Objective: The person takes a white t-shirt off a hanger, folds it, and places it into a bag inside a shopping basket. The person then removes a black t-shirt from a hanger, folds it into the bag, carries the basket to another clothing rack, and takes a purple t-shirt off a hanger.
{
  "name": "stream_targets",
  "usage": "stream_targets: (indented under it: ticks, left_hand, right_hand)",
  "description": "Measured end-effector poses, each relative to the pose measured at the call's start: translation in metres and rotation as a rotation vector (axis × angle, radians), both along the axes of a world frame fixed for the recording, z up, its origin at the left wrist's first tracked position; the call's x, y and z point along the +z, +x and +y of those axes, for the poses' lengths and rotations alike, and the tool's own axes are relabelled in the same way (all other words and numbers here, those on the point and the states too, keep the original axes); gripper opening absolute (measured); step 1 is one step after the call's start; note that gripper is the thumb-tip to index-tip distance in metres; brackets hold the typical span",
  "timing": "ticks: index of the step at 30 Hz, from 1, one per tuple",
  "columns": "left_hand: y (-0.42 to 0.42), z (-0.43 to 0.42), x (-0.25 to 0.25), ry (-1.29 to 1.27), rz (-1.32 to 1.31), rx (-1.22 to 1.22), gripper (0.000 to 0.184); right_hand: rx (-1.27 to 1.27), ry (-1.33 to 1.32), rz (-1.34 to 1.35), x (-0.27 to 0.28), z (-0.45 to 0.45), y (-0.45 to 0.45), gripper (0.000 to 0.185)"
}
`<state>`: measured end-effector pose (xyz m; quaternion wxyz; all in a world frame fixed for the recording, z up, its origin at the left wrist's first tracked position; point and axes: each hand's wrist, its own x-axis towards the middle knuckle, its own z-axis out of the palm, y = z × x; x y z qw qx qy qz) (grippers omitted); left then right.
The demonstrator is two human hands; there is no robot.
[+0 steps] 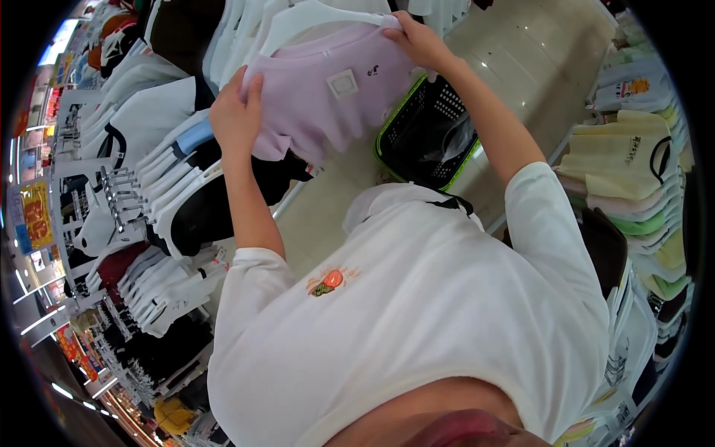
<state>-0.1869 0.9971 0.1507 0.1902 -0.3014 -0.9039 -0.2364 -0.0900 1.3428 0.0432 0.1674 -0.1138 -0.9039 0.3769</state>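
A lilac T-shirt (313, 97) is spread out in front of me on a white hanger (320, 21). My left hand (237, 112) is closed on its left shoulder, thumb on the near side. At the opposite shoulder, close to the hanger's end, my right hand (423, 41) pinches the fabric. A white square label (342, 84) and a small dark print sit on the shirt's chest. Its lower part hangs in soft folds. Just past the shirt on the right, a black shopping basket (439, 104) with a lime-green rim stands on the floor, holding something in clear plastic.
Racks with white and black garments (160, 112) on hangers line the left side. On the right hangs another row, with a cream T-shirt (618, 156) at its front. Pale tiled floor (514, 59) runs between the racks. My white shirt (417, 298) fills the foreground.
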Motion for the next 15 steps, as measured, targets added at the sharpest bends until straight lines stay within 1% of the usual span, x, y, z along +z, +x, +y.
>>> stream_targets:
  ticks: [2, 5, 8, 11, 14, 15]
  left_hand:
    - [0.001, 0.001, 0.005, -0.044, -0.024, 0.004, 0.047]
    - [0.003, 0.001, 0.010, -0.043, -0.140, 0.029, 0.049]
    - [-0.002, -0.001, 0.009, -0.026, -0.192, 0.063, 0.052]
    - [-0.013, -0.008, 0.005, 0.024, -0.264, 0.039, 0.055]
    - [-0.024, -0.018, -0.002, 0.055, -0.349, 0.031, 0.054]
    - [-0.025, -0.020, -0.004, 0.079, -0.382, 0.036, 0.053]
  right_hand:
    - [-0.065, -0.038, 0.022, -0.017, 0.000, 0.006, 0.045]
    - [-0.122, -0.128, -0.056, -0.039, 0.006, 0.006, 0.047]
    - [-0.149, -0.266, 0.039, -0.044, 0.001, 0.010, 0.050]
    - [-0.139, -0.339, 0.198, -0.061, 0.001, 0.008, 0.047]
    - [-0.216, -0.618, 0.226, -0.082, 0.000, 0.009, 0.046]
    - [-0.186, -0.790, 0.222, -0.079, -0.004, 0.012, 0.044]
